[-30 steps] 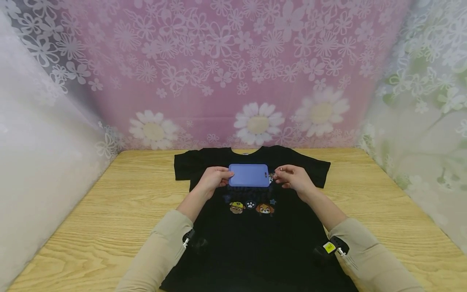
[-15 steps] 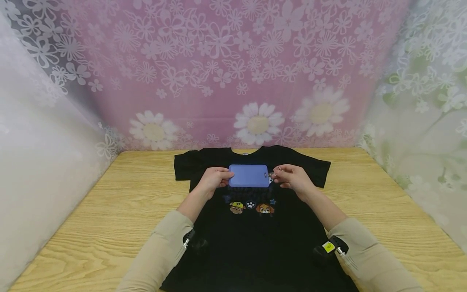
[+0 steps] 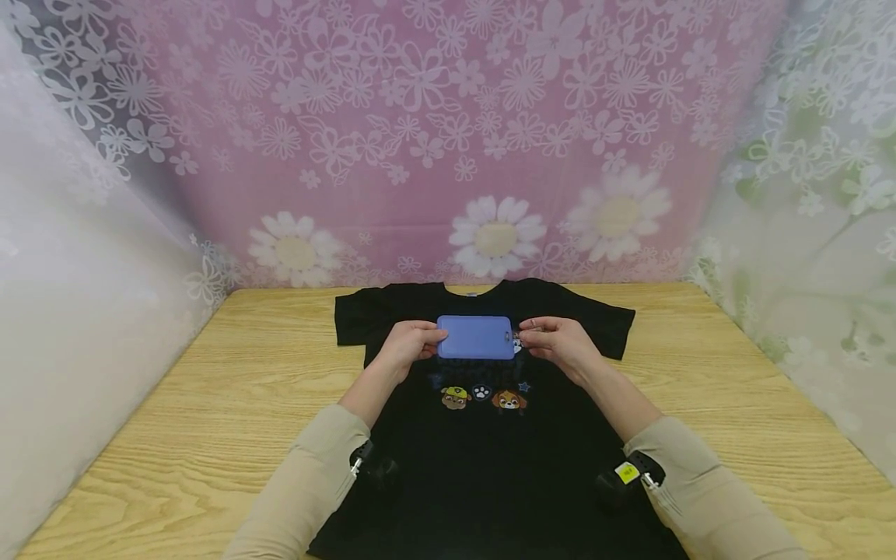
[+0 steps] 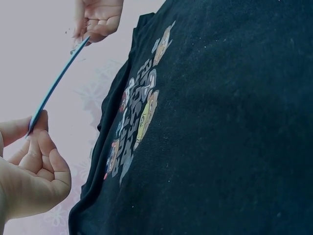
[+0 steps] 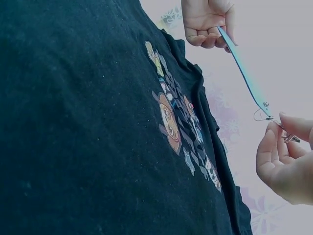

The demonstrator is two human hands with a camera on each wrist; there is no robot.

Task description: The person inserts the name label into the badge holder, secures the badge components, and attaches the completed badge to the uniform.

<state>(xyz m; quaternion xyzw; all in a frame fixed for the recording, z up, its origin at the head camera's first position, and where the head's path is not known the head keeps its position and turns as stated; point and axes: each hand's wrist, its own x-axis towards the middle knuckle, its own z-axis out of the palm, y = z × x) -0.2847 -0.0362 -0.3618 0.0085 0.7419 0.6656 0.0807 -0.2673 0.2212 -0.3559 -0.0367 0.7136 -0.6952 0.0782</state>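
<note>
A flat blue card holder (image 3: 476,337) with a small slot at its right end is held over the black T-shirt (image 3: 490,474). My left hand (image 3: 408,344) pinches its left end between thumb and fingers. Close beside the slotted end, my right hand (image 3: 565,344) pinches a small metal clasp (image 5: 291,139). From the right wrist, a thin wire loop (image 5: 259,115) shows at the end of the holder, just ahead of the right fingertips. The left wrist view has the holder (image 4: 58,81) edge-on, a thin strip reaching from one hand to the other.
The T-shirt lies spread on a wooden table (image 3: 231,404), its collar toward the back, with cartoon dog faces (image 3: 509,400) printed on the chest. A pink flowered curtain (image 3: 392,194) hangs behind the table, and pale cloth (image 3: 819,257) lines the sides.
My right hand has moved slightly left, bringing its fingertips nearer the slotted end. The card holder has shifted a touch left, and my left hand keeps its grip.
</note>
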